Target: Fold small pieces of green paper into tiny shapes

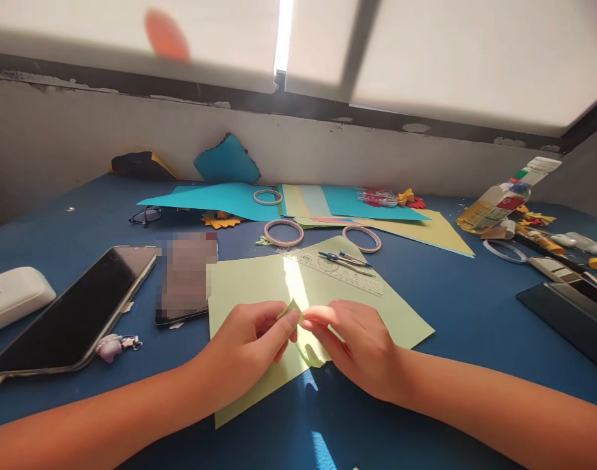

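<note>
Left hand (259, 333) pinching a small green paper piece (291, 309) between thumb and fingers, right hand (357, 336) closed in at its right edge, whether gripping I can't tell; the piece is above the large green sheets (259, 287), ruler (347, 274) and compass (344, 260) lying on their far side

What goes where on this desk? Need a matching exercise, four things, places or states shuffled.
1. Left hand
2. Clear bottle
3. Transparent ruler
4. White case

A. Far left, beside a phone
B. Flat on the large green sheet
C. Holding a small green paper piece
D. Right side, yellow liquid inside

Pairs: 1-C, 2-D, 3-B, 4-A
</note>
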Motion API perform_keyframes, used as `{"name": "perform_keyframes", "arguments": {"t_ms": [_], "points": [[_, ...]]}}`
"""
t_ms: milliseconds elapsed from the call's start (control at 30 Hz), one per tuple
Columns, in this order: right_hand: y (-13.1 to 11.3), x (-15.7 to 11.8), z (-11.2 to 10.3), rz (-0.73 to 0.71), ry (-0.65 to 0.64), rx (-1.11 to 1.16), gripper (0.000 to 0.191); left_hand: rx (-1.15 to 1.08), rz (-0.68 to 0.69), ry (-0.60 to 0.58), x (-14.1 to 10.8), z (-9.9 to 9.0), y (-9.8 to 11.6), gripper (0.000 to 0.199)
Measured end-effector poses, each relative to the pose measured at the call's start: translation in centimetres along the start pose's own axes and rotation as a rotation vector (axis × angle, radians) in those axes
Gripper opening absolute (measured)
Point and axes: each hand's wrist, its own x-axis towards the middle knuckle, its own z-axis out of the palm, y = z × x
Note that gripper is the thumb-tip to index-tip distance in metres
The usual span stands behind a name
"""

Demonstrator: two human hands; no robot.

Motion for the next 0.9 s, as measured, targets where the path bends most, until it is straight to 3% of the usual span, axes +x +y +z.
{"name": "perform_keyframes", "arguments": {"t_ms": [333,600,900], "points": [[0.81,0.17,-0.63,-0.158,-0.061,-0.023,0.018,0.011,0.007,-0.029,-0.16,-0.01,0.22,0.036],[0.74,0.26,-0.15,-0.079,-0.017,-0.005,0.016,0.038,0.065,0.034,-0.01,-0.03,0.14,0.035],[0.85,0.25,-0.32,-0.092,-0.03,0.026,0.014,0.127,0.082,0.055,0.03,0.01,-0.03,0.035]]}}
